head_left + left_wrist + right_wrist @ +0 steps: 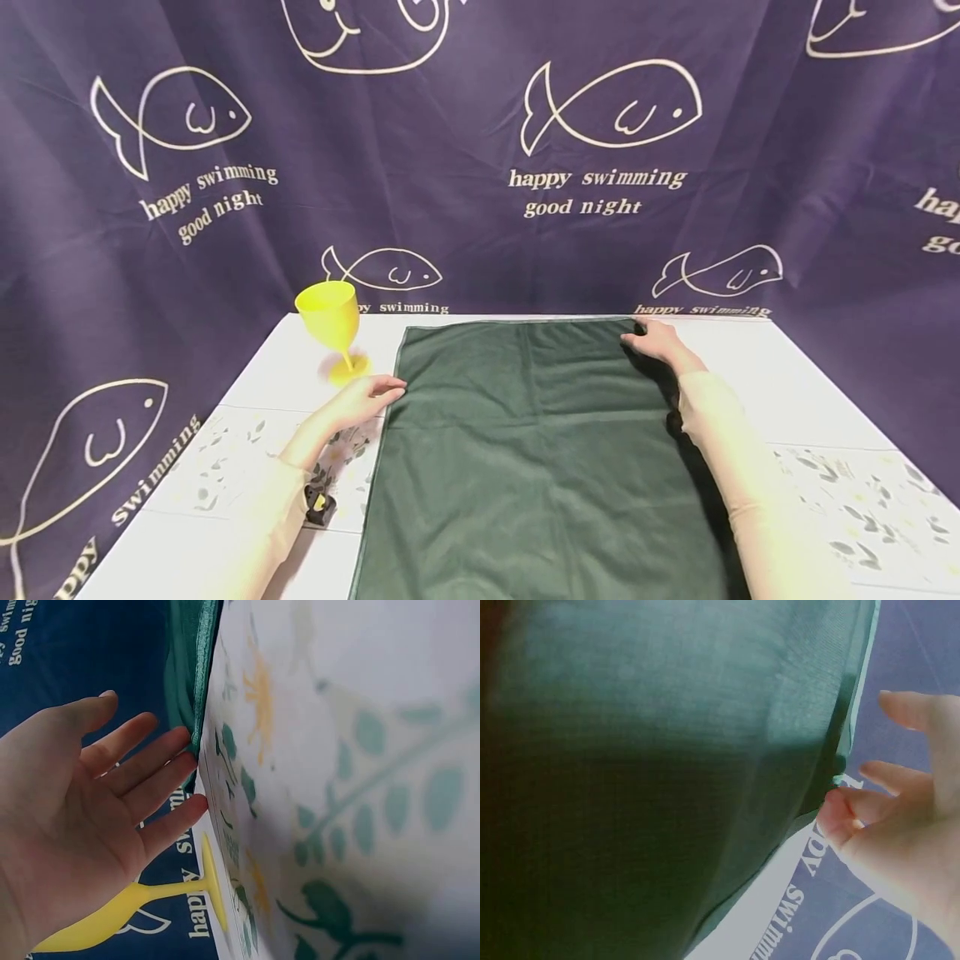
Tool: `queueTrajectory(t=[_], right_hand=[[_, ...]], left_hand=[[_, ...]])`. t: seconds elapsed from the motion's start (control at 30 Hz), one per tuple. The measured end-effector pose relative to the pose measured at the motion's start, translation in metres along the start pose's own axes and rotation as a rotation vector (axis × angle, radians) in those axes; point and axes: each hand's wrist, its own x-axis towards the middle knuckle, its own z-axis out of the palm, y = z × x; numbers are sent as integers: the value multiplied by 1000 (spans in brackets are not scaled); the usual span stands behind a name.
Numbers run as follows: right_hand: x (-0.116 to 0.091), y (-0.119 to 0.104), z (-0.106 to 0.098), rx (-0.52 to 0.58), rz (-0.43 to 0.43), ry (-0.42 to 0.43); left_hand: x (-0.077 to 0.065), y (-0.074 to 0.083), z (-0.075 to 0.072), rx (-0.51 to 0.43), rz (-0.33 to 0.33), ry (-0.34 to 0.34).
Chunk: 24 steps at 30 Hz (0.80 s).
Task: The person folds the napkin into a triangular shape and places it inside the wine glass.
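Observation:
A dark green cloth (525, 450) lies spread over the table with fold creases, its far edge close to the table's back edge. My left hand (360, 402) is at the cloth's left edge; in the left wrist view its fingers (154, 769) are extended, tips right at the hem, thumb apart. At the far right corner is my right hand (658, 342). The right wrist view shows its thumb away from loosely bent fingers (840, 814), which meet the cloth's corner without wrapping round it. A yellow goblet (330, 317) stands upright just beyond my left hand.
The white table (750, 383) has a band of printed leaves and flowers. A purple curtain (480, 125) with fish drawings and lettering hangs behind it and along its sides. A small black device (320, 506) sits at my left wrist.

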Motion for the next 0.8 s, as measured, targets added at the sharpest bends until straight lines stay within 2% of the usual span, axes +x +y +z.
queueTrajectory(t=[0.1,0.23,0.33,0.4,0.47,0.6,0.67,0.8], right_hand=[[-1,1,-1,-3,1,11],[-2,2,-1,-12,-41,79],[-1,8,3,13,-105,178],[3,20,7,81,-166,256],[2,23,6,118,-188,297],[-2,19,2,130,-186,369],[-6,10,-1,107,-150,384],[-2,5,2,153,-115,431]], left_hand=[[1,2,0,-10,-4,-5],[-1,3,0,-11,-6,-4],[-1,3,1,-8,-3,0],[-1,4,2,-10,-3,1],[-1,4,4,-9,-2,0],[1,3,5,-11,-4,1],[1,2,5,-11,-1,4],[-1,1,3,-6,-3,8]])
